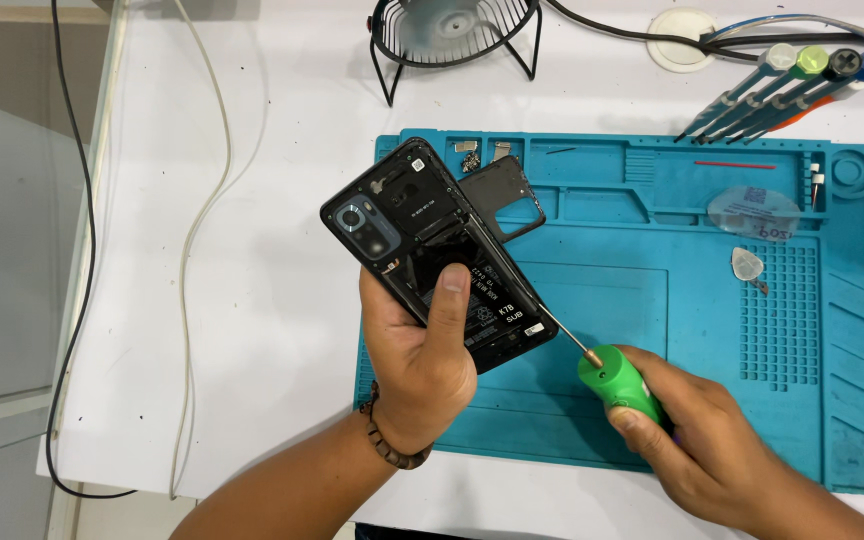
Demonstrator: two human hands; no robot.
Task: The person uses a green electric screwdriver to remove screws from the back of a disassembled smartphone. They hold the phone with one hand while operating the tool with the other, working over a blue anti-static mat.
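My left hand (417, 360) grips an opened black smartphone (422, 240) with its back cover off, thumb pressed on the battery area, camera module toward the upper left. My right hand (697, 440) holds a green-handled screwdriver (620, 385); its thin metal shaft points up-left and its tip meets the phone's lower right edge. Both are held above a teal repair mat (702, 330). A black plastic inner cover (502, 195) lies on the mat just behind the phone.
Several precision screwdrivers (787, 90) lie at the mat's top right. A clear round disc (752, 215) and a plectrum-shaped pick (747, 265) rest on the mat. Small metal parts (467, 150) sit in the mat's top-left tray. A small black fan (452, 35) and cables stand behind.
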